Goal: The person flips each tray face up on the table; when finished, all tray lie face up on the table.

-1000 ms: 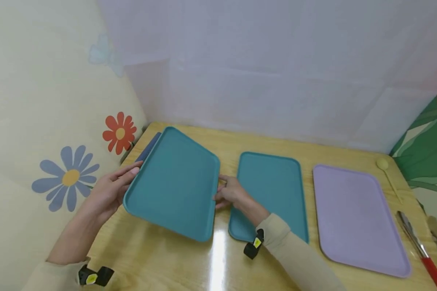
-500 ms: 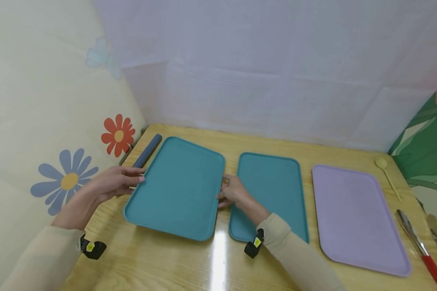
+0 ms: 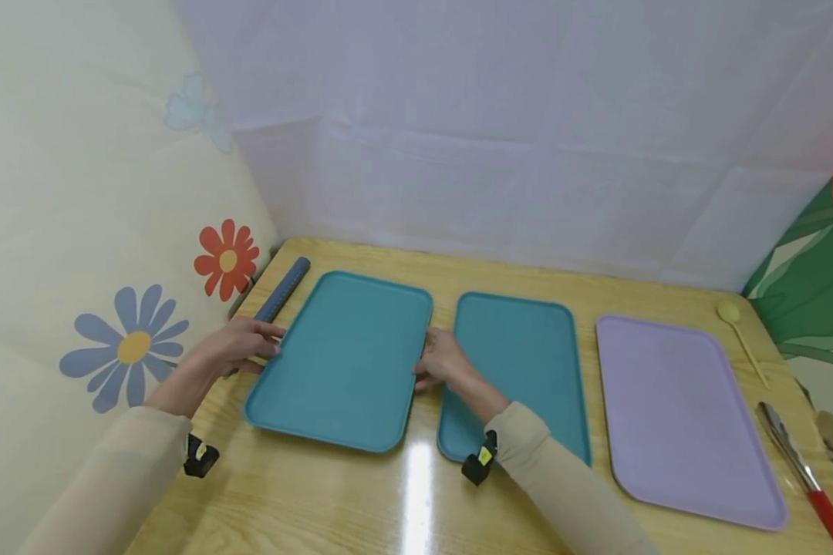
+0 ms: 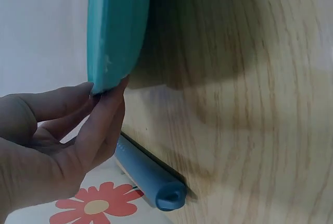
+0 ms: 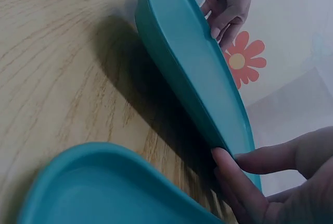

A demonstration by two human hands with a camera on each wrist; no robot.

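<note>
A teal tray [image 3: 340,362] is held between both hands a little above the wooden table, its shadow showing beneath it in the wrist views. My left hand [image 3: 239,344] pinches its left rim, thumb on top and fingers under the edge, as the left wrist view shows. On the opposite rim, my right hand [image 3: 446,361] pinches with thumb and fingers. Right beside it lies a second teal tray [image 3: 521,362], flat on the table, partly covered by my right forearm. A blue ribbed cylinder-like handle [image 4: 151,174] lies near my left fingers.
A lilac tray [image 3: 680,416] lies right of the teal ones. Farther right are a yellow spoon [image 3: 739,331] and red-handled metal utensils [image 3: 798,455]. Cloth-covered walls [image 3: 527,139] stand behind and to the left of the table [image 3: 305,493].
The held teal tray has come down from a steep tilt to nearly level. My left hand has lowered with it and shifted slightly right; the right hand has barely moved.
</note>
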